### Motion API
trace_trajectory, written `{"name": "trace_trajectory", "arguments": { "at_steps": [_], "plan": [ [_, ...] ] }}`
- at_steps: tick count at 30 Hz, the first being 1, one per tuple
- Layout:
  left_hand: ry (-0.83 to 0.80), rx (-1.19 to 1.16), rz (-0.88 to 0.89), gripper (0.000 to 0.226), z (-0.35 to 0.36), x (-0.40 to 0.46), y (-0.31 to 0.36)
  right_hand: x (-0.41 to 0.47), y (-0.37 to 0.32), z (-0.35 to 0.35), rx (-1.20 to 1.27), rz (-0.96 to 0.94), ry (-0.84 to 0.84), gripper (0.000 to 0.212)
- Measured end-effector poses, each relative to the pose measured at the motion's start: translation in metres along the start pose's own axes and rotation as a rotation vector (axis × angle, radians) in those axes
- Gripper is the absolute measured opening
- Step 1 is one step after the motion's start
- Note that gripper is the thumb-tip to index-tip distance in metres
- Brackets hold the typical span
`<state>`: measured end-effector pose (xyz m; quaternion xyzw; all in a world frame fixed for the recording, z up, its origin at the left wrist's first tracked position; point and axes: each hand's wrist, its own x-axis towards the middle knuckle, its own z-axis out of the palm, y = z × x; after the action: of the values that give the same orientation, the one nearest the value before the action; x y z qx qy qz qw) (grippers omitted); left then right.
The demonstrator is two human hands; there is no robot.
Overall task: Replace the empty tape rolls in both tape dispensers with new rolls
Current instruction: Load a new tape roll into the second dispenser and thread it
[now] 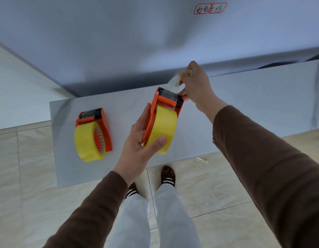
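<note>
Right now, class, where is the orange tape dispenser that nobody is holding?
In the head view, the free orange tape dispenser lies on the grey tabletop, loaded with a yellow roll, left of the left hand that holds the other orange dispenser.

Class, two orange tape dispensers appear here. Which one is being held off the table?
The dispenser on the right, gripped by the left hand while the right hand pulls its tape end. The other dispenser lies untouched on the table.

Two orange tape dispensers, each loaded with a full yellow roll. Held dispenser (164, 111): upright above the table (244, 108), its roll (163, 129) facing near, clear tape end (174, 81) drawn past the serrated blade. Second dispenser (99, 126): left of the held one, lying on its side on the table, roll (87, 141) core visible.
</note>
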<state>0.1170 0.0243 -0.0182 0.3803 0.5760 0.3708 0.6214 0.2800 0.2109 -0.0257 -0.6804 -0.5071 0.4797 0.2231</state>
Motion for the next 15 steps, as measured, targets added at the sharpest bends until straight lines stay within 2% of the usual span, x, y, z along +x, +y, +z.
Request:
{"name": "trace_trajectory", "arguments": {
  "at_steps": [2, 7, 11, 15],
  "plan": [
    [0.021, -0.028, 0.022, 0.123, 0.000, 0.000, 0.003, 0.005, 0.004, 0.001, 0.166, 0.122, -0.061, 0.020],
    [0.050, -0.055, 0.065, 0.120, 0.005, -0.004, 0.006, -0.002, 0.025, 0.014, 0.587, 0.408, -0.489, 0.015],
    [0.122, -0.146, 0.080, 0.118, 0.008, -0.002, 0.006, -0.023, 0.044, 0.047, 0.740, 0.435, -0.661, 0.026],
    [0.173, -0.198, 0.069, 0.116, 0.011, -0.002, 0.003, -0.043, 0.059, 0.072, 0.943, 0.473, -0.708, 0.044]
  ]
}}
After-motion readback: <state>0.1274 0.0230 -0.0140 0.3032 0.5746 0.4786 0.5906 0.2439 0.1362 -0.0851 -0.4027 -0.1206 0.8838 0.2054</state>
